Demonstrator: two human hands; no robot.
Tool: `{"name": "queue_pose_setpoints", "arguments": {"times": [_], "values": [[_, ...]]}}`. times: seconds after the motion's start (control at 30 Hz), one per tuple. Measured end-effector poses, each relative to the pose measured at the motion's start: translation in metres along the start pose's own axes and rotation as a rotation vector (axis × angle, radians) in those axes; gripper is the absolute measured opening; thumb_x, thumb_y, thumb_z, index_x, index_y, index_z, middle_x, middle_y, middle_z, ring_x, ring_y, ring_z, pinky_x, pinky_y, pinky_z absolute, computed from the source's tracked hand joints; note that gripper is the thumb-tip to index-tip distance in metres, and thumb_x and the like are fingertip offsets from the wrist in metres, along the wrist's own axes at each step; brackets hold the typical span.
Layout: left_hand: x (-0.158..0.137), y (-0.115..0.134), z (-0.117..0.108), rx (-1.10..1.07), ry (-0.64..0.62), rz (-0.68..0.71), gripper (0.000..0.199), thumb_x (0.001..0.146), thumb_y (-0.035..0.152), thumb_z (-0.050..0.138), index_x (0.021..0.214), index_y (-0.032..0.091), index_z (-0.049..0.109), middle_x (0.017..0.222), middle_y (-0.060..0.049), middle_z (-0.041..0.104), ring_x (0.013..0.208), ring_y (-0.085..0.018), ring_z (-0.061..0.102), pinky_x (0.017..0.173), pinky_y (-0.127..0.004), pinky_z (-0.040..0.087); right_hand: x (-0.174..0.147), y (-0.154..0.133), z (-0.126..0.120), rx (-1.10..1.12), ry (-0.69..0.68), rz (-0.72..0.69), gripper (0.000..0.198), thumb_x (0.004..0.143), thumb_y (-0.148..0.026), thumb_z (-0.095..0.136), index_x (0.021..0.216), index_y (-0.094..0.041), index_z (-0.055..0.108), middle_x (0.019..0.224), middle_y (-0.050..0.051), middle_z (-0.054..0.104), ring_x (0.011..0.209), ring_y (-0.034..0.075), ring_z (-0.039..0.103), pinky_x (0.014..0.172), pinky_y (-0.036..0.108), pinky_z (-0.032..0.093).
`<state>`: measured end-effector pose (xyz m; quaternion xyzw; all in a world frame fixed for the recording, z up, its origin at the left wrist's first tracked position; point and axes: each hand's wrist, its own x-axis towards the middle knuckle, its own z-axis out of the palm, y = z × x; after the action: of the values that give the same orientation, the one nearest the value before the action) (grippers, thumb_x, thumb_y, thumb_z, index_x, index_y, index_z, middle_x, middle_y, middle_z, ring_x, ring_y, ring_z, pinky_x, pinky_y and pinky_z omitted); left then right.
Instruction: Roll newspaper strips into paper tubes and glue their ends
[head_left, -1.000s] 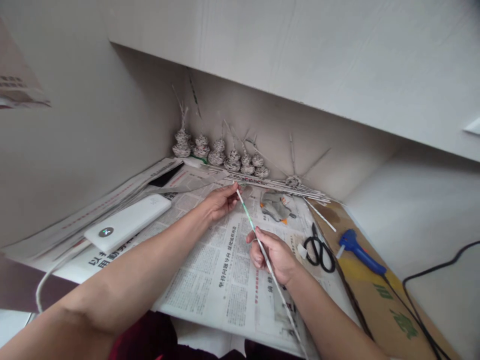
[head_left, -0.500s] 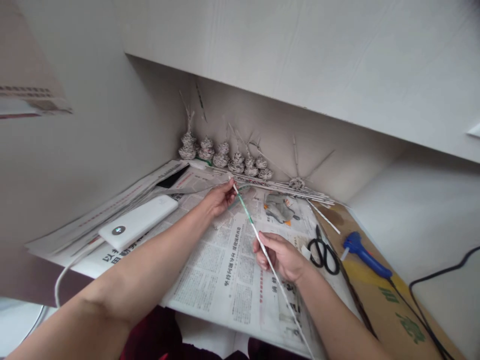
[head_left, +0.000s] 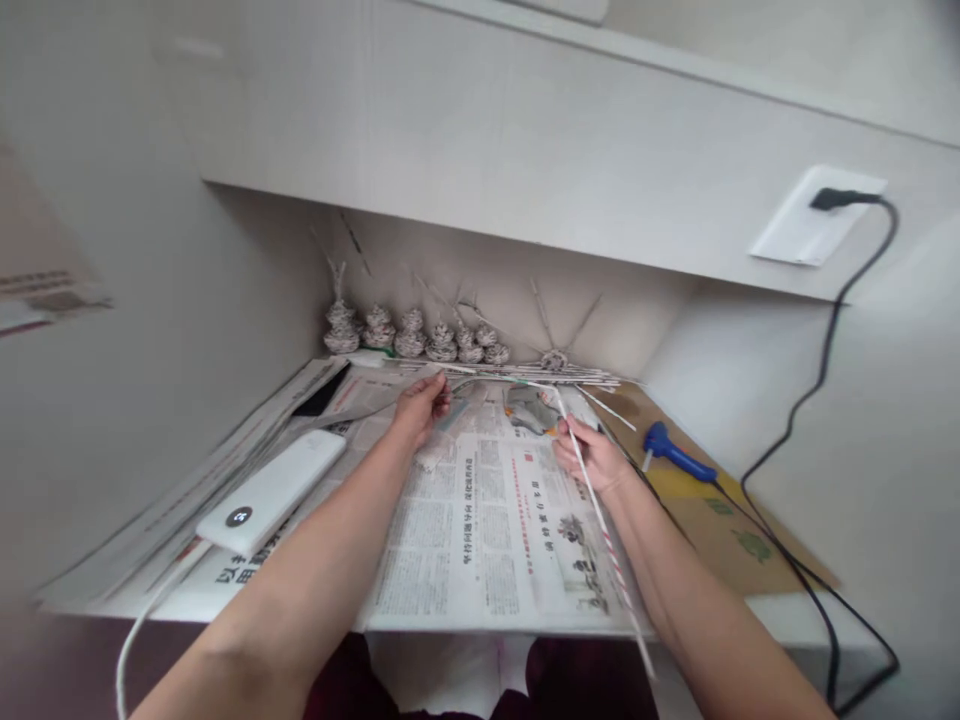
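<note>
My right hand (head_left: 589, 452) is closed around a long, thin rolled paper stick (head_left: 613, 555), white with red striping on its lower part. The stick slants down past the newspaper's front edge. Above the hand it bends sharply and runs left, with a green stretch, toward my left hand (head_left: 424, 405). That hand is pinched closed on the stick's far end, though its fingertips partly hide the grip. Newspaper (head_left: 487, 540) lies beneath both hands. Behind them stands a row of several woven paper gourd shapes (head_left: 410, 335), with a small woven piece with upright spokes (head_left: 555, 358) to their right.
A white power bank (head_left: 277, 490) with a cable lies at left. At right a blue glue gun (head_left: 679, 455) rests on cardboard (head_left: 720, 545), its black cord rising to a wall socket (head_left: 814, 215). Paper sticks (head_left: 600, 377) lie along the back under a low overhang (head_left: 480, 150).
My right hand has moved forward, and the stick, straight before, now bends between my hands. My view has shifted, bringing the wall socket in; the black scissors are no longer visible.
</note>
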<state>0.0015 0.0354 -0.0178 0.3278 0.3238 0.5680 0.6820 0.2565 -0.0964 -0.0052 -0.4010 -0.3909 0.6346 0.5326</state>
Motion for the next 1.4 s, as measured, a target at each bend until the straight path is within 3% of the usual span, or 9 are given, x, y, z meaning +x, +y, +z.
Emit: {"name": "queue_pose_setpoints", "arguments": {"times": [0.07, 0.13, 0.33, 0.53, 0.67, 0.8, 1.07, 1.2, 1.4], "values": [[-0.003, -0.004, 0.003, 0.095, -0.054, 0.034, 0.031, 0.067, 0.038, 0.075, 0.071, 0.014, 0.057, 0.057, 0.003, 0.055, 0.046, -0.005, 0.051, 0.04, -0.014, 0.038, 0.001, -0.004, -0.007, 0.072, 0.155, -0.05, 0.027, 0.07, -0.041, 0.071, 0.071, -0.02, 0.054, 0.045, -0.009, 0.034, 0.038, 0.007, 0.03, 0.036, 0.019, 0.024], [-0.005, -0.007, 0.005, 0.172, -0.081, 0.068, 0.036, 0.064, 0.044, 0.075, 0.068, 0.014, 0.055, 0.054, 0.004, 0.053, 0.045, -0.005, 0.049, 0.04, -0.015, 0.036, 0.001, -0.005, -0.01, 0.094, 0.223, -0.065, 0.027, 0.071, -0.04, 0.07, 0.071, -0.019, 0.053, 0.047, -0.008, 0.037, 0.04, 0.007, 0.033, 0.037, 0.019, 0.026], [-0.005, -0.012, 0.006, 0.329, -0.08, 0.01, 0.045, 0.065, 0.057, 0.068, 0.062, 0.014, 0.054, 0.054, 0.0, 0.056, 0.045, -0.009, 0.051, 0.042, -0.019, 0.036, -0.002, 0.001, -0.005, 0.059, 0.223, 0.015, 0.021, 0.075, -0.036, 0.067, 0.073, -0.019, 0.054, 0.052, -0.005, 0.046, 0.044, 0.008, 0.042, 0.036, 0.019, 0.027], [-0.009, -0.018, 0.007, 0.454, -0.207, -0.001, 0.042, 0.067, 0.055, 0.067, 0.061, 0.014, 0.058, 0.056, -0.002, 0.059, 0.043, -0.008, 0.049, 0.043, -0.02, 0.037, -0.004, 0.004, 0.006, 0.06, 0.156, 0.178, 0.019, 0.076, -0.032, 0.067, 0.083, -0.016, 0.061, 0.067, 0.001, 0.059, 0.047, 0.007, 0.046, 0.033, 0.015, 0.023], [-0.01, -0.02, 0.007, 0.492, -0.225, 0.012, 0.041, 0.067, 0.054, 0.068, 0.058, 0.015, 0.058, 0.055, -0.001, 0.059, 0.044, -0.008, 0.049, 0.044, -0.02, 0.037, 0.007, -0.005, 0.003, 0.07, 0.283, 0.233, 0.028, 0.086, -0.042, 0.055, 0.09, -0.015, 0.063, 0.071, 0.004, 0.064, 0.043, 0.005, 0.044, 0.03, 0.013, 0.021], [-0.01, -0.022, 0.006, 0.533, -0.255, 0.039, 0.041, 0.067, 0.053, 0.068, 0.056, 0.015, 0.057, 0.053, -0.001, 0.057, 0.044, -0.009, 0.048, 0.044, -0.021, 0.037, 0.023, -0.014, -0.001, -0.128, 0.374, 0.203, 0.027, 0.088, -0.04, 0.052, 0.088, -0.015, 0.063, 0.066, 0.004, 0.063, 0.039, 0.004, 0.04, 0.028, 0.013, 0.019], [-0.008, -0.026, 0.004, 0.582, -0.283, 0.084, 0.038, 0.069, 0.049, 0.067, 0.054, 0.015, 0.057, 0.053, -0.001, 0.057, 0.043, -0.009, 0.047, 0.045, -0.022, 0.037, 0.026, -0.019, 0.0, -0.352, 0.339, 0.249, 0.015, 0.077, -0.026, 0.068, 0.076, -0.012, 0.063, 0.054, 0.002, 0.061, 0.034, 0.003, 0.037, 0.027, 0.012, 0.017], [-0.007, -0.028, 0.003, 0.588, -0.303, 0.098, 0.037, 0.069, 0.047, 0.067, 0.053, 0.016, 0.057, 0.05, -0.001, 0.056, 0.042, -0.009, 0.046, 0.045, -0.021, 0.036, 0.01, -0.019, -0.005, -0.429, 0.355, 0.31, 0.014, 0.075, -0.022, 0.07, 0.074, -0.013, 0.06, 0.059, 0.006, 0.066, 0.036, 0.005, 0.045, 0.027, 0.011, 0.022], [-0.005, -0.031, 0.001, 0.596, -0.302, 0.115, 0.035, 0.068, 0.047, 0.068, 0.053, 0.017, 0.058, 0.051, -0.002, 0.057, 0.044, -0.01, 0.047, 0.045, -0.021, 0.037, -0.002, -0.017, -0.008, -0.513, 0.392, 0.331, 0.017, 0.076, -0.026, 0.071, 0.073, -0.012, 0.062, 0.054, 0.003, 0.063, 0.036, 0.005, 0.048, 0.029, 0.012, 0.035]]}}
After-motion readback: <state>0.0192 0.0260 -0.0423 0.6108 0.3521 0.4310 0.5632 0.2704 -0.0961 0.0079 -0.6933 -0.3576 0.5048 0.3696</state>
